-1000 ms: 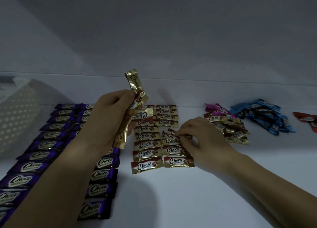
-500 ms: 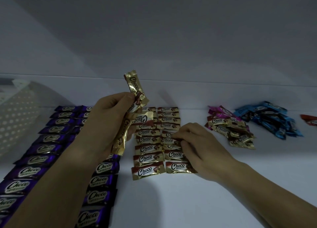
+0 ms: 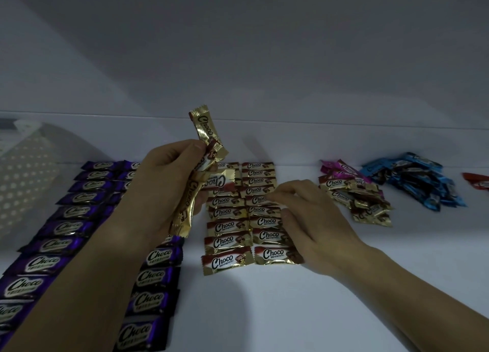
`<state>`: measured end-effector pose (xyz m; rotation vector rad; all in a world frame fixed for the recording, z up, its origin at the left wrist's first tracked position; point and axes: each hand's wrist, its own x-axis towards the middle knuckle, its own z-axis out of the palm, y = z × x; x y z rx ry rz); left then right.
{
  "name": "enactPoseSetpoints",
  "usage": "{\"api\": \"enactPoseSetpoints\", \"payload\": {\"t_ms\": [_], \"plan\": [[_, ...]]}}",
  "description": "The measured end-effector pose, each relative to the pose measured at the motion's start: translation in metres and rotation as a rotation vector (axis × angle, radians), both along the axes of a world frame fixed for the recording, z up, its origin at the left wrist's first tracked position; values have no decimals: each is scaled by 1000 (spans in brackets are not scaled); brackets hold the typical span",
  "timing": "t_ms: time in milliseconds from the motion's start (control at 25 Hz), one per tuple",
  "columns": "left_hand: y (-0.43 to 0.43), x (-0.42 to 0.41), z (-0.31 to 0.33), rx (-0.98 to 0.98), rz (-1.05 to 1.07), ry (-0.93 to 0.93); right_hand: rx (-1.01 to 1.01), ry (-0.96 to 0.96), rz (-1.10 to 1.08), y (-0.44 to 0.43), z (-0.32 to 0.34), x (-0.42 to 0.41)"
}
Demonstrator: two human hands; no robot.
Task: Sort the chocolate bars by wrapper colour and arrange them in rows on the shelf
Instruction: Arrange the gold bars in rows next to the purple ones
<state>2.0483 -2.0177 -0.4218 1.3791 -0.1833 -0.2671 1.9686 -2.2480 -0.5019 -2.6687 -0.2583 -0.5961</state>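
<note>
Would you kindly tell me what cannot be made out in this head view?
All head view.
Red bar: cut off by the right edge.
Purple rows: partly hidden by the left arm.
Right hand: whether its fingers pinch a bar in the gold rows is hidden.
Left hand: count of its gold bars, overlapping.
</note>
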Motion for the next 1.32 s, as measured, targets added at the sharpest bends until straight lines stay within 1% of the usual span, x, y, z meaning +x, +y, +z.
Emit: {"api": "enactPoseSetpoints", "payload": {"t_ms": [40,120,160,240,320,560,600,720,760,960,1040,1160,1200,1240,1280,1320], "plan": [[0,0,0,-3,-4,1,60,-39,-28,0,2,-3],[0,1,-1,-7,-3,1,117,-48,-31,0,2,-6],[1,1,-2,-4,-1,-1,106,-21,3,0,2,-6],[1,1,-3,9,-3,-3,20,51,78,0,-3,-5],[1,2,-4,11,-10,-2,-41,95,92,-1,-7,-5],[4,3,-3,9,-36,-16,69,46,-13,-1,5,6],[4,3,-3,11,-37,-19,59,78,-20,0,7,10],[3,3,-3,11,-18,-16,-91,219,32,2,2,15],[3,3,-3,12,-11,-17,-118,237,35,1,0,15],[1,2,-3,25,3,-19,-69,215,2,0,0,14],[1,2,-3,48,9,-39,26,181,-19,3,2,11],[0,-1,-3,213,-81,-169,407,19,-127,4,33,5],[-1,-3,-4,291,-149,-226,543,20,-108,6,50,5],[-2,-6,-5,378,-232,-286,663,69,-46,11,64,6],[-4,-8,-6,473,-316,-353,751,151,32,17,75,7],[-6,-12,-7,554,-387,-420,774,217,95,24,83,8]]}}
